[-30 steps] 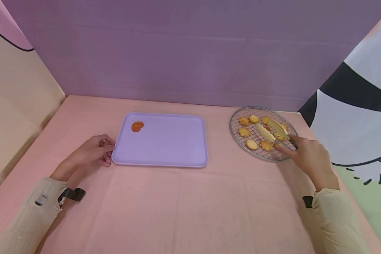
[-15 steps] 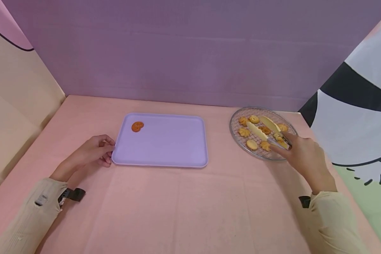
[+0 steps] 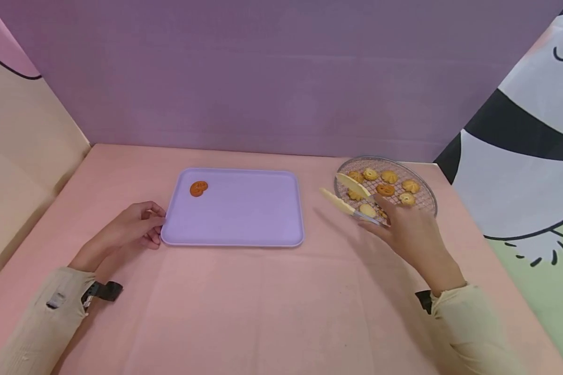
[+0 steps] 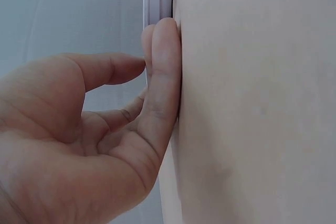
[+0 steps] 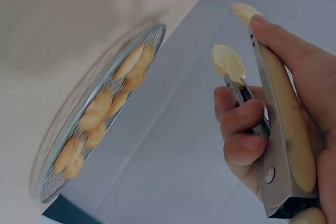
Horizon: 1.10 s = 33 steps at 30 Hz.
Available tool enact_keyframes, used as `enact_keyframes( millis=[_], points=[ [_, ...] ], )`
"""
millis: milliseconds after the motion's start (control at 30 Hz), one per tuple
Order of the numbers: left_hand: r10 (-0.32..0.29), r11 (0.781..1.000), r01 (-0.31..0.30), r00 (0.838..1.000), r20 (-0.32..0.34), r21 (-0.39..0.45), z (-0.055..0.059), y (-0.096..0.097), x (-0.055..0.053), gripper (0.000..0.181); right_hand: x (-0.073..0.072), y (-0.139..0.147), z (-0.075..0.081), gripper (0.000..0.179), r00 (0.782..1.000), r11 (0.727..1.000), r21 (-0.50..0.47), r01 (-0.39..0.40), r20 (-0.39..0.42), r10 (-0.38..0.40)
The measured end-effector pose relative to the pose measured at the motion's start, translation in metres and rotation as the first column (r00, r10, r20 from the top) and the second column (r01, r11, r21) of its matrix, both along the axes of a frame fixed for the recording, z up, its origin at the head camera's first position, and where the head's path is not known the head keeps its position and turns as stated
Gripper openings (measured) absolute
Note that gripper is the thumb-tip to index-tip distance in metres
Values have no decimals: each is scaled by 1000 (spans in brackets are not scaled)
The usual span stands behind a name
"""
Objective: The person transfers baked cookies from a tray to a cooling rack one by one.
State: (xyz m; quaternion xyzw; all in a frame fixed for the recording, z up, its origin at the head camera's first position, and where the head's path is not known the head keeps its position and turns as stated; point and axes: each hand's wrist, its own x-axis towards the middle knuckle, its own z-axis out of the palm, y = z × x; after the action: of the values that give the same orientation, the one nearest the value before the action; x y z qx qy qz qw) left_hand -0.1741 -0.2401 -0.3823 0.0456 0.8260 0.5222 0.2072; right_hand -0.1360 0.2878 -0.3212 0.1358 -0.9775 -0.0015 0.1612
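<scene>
A lavender tray (image 3: pixel 234 229) lies on the pink table, bearing a brown pretzel-shaped cookie (image 3: pixel 198 188) near its far left corner. My left hand (image 3: pixel 136 226) pinches the tray's near left edge, thumb at the rim and fingers along the side. A pair of tongs (image 5: pixel 281 124) with pale yellow tips is gripped in my right hand (image 3: pixel 415 237). Its tips stand apart with nothing between them, in the air at the left side of a round wire rack (image 3: pixel 432 197). Several golden cookies (image 3: pixel 389 177) lie on the rack, some partly hidden by the tongs and hand.
A strip of pink table (image 3: pixel 272 302) stretches in front of the tray and rack. Behind them rises a purple backdrop (image 3: pixel 281 78). A beige panel (image 3: pixel 23 140) borders the left, and a printed cartoon panel (image 3: pixel 516 177) the right.
My right hand has carried the tongs left from over the rack, with the tips still apart. The left hand keeps its place at the tray. The view has shifted slightly.
</scene>
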Motion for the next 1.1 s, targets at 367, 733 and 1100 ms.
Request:
enact_keyframes(
  millis=[367,733,1100],
  points=[
    [6,1000,-6,1000,6,3,-2,-1,-1,36,0,-47,-16,85,992,992,55,-112,-60,115],
    [8,1000,-8,1000,7,11,-1,1,-1,34,-4,-96,-19,90,961,963,67,-260,-73,265],
    [5,999,-5,1000,0,-34,0,0,-2,37,-16,-141,-19,88,945,943,88,-322,-38,326]
  ],
)
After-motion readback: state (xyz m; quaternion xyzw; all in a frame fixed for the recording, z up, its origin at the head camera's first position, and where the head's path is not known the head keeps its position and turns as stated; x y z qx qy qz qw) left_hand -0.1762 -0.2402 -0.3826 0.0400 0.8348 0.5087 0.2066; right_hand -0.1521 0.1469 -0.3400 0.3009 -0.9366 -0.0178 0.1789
